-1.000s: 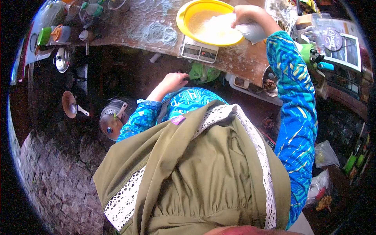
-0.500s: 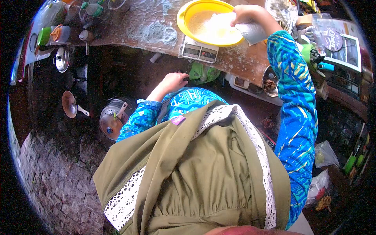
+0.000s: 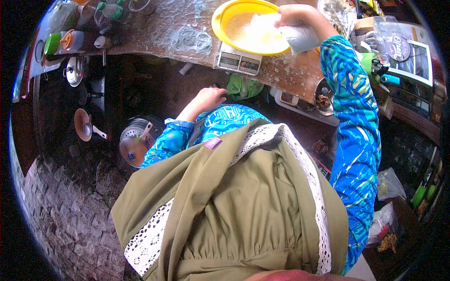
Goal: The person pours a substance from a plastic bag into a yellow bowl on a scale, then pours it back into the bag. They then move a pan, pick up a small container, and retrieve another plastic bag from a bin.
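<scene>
A yellow bowl (image 3: pixel 219 23) with white powder and something pale in it stands on a white scale (image 3: pixel 239 62) near the table's edge. Over the bowl's right side my right hand (image 3: pixel 295 18) is closed on a whitish plastic bag (image 3: pixel 300 38), which hangs at the rim. The powder is too bright to make out in detail. My left hand (image 3: pixel 211 98) is low in front of my body, below the table edge, its fingers curled; whether they hold anything is hidden. A green bag (image 3: pixel 243 87) lies just right of it.
Bottles and a green-lidded container (image 3: pixel 53 43) stand at the table's (image 3: pixel 154 35) left end. A metal bowl (image 3: pixel 324 108) with brown pieces is below the right side. Pans (image 3: pixel 83 125) and a steamer pot (image 3: pixel 133 140) are at the lower left. Packages crowd the right.
My right hand has shifted slightly left, and the plastic bag in it now looks fuller and rounder at the bowl's rim. My left hand has moved very little.
</scene>
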Motion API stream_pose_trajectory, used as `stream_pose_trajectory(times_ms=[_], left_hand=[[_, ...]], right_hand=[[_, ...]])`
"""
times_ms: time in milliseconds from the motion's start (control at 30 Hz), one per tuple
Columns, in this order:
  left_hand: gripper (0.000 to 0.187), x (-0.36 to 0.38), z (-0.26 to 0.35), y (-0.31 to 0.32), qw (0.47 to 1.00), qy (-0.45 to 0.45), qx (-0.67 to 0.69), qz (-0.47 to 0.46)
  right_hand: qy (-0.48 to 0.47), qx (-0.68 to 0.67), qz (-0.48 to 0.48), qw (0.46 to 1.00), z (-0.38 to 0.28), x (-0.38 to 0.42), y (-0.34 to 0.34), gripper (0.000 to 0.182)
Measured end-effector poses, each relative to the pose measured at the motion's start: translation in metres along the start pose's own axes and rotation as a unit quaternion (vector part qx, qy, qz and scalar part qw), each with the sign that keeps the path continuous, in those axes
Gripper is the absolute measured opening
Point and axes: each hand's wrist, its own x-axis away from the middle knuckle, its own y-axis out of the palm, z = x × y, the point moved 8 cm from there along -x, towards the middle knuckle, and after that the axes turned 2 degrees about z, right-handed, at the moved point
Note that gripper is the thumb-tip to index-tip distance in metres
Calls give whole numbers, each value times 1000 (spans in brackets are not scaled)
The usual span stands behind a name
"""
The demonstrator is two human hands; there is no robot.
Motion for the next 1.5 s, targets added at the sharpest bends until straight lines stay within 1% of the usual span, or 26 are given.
stream_pose_trajectory(times_ms=[267, 300, 333, 367, 400, 433, 467, 500, 533, 567, 633, 667, 733, 767, 833, 867, 933, 1000, 1033, 1100, 1133, 1200, 1267, 1333, 1400, 1500], left_hand=[[32, 0, 0, 1, 1000, 5, 8, 11], [32, 0, -1, 2, 1000, 2, 8, 9], [32, 0, -1, 2, 1000, -2, 8, 6], [32, 0, 0, 1, 1000, -2, 9, 6], [33, 0, -1, 1, 1000, -15, 8, -12], [34, 0, -1, 2, 999, -28, 8, -31], [34, -1, 0, 2, 999, -28, 8, -31], [35, -5, 6, 0, 996, -5, 89, -22], [36, -9, 12, -3, 985, 17, 170, -12], [40, -20, 32, -18, 966, 35, 256, 5], [48, -48, 75, -49, 916, 65, 394, 40], [52, -62, 88, -60, 890, 77, 446, 59], [62, -89, 109, -69, 781, 54, 621, 34], [62, -100, 121, -74, 781, 56, 621, 35], [70, -117, 141, -86, 662, 95, 741, 58], [70, -124, 145, -84, 661, 96, 741, 59], [72, -136, 154, -77, 684, 105, 720, 55], [73, -138, 164, -76, 665, 100, 737, 64], [72, -140, 163, -70, 653, 72, 752, 51], [71, -142, 165, -64, 639, 45, 767, 38], [70, -142, 168, -63, 626, 52, 778, 25], [70, -136, 175, -67, 613, 59, 788, 13], [67, -132, 178, -68, 642, 39, 766, 1], [67, -131, 181, -69, 637, 50, 769, 3], [66, -132, 183, -68, 631, 61, 773, 5], [68, -132, 180, -67, 660, 59, 749, 18]], right_hand=[[64, -151, -26, 986, 44, 0, 21, 21], [248, -316, 7, 916, 69, 6, 28, 20], [416, -460, 39, 784, 87, 20, 42, 19], [416, -460, 39, 784, 101, 24, 46, 19], [264, -307, 23, 914, 108, 15, 38, 16], [96, -136, 5, 986, 97, 10, 34, 14], [95, -135, 5, 986, 90, -1, 31, 14], [169, -75, -156, 970, 84, -16, 50, 23], [236, -13, -311, 920, 85, -13, 68, 36], [234, -12, -313, 920, 83, -17, 73, 36], [358, 17, -293, 886, 104, -10, 79, 38], [357, 18, -294, 886, 105, -9, 82, 38], [388, -82, -309, 864, 105, -2, 92, 38], [394, -95, -307, 861, 102, 1, 92, 40], [398, -120, -309, 855, 91, 4, 93, 41], [403, -148, -310, 848, 88, 4, 94, 41], [353, -99, -316, 875, 95, 3, 99, 47], [316, 59, -277, 905, 98, -4, 86, 45], [316, 59, -277, 905, 102, -3, 88, 45], [315, 66, -199, 926, 113, -6, 83, 42], [315, 67, -198, 926, 118, -4, 85, 42], [283, 145, -116, 941, 112, -11, 72, 39], [276, 117, -138, 944, 104, -8, 74, 37], [269, 91, -159, 946, 100, -8, 77, 35], [332, 75, -153, 928, 109, -4, 75, 33], [337, 44, -155, 928, 102, -2, 75, 34]])
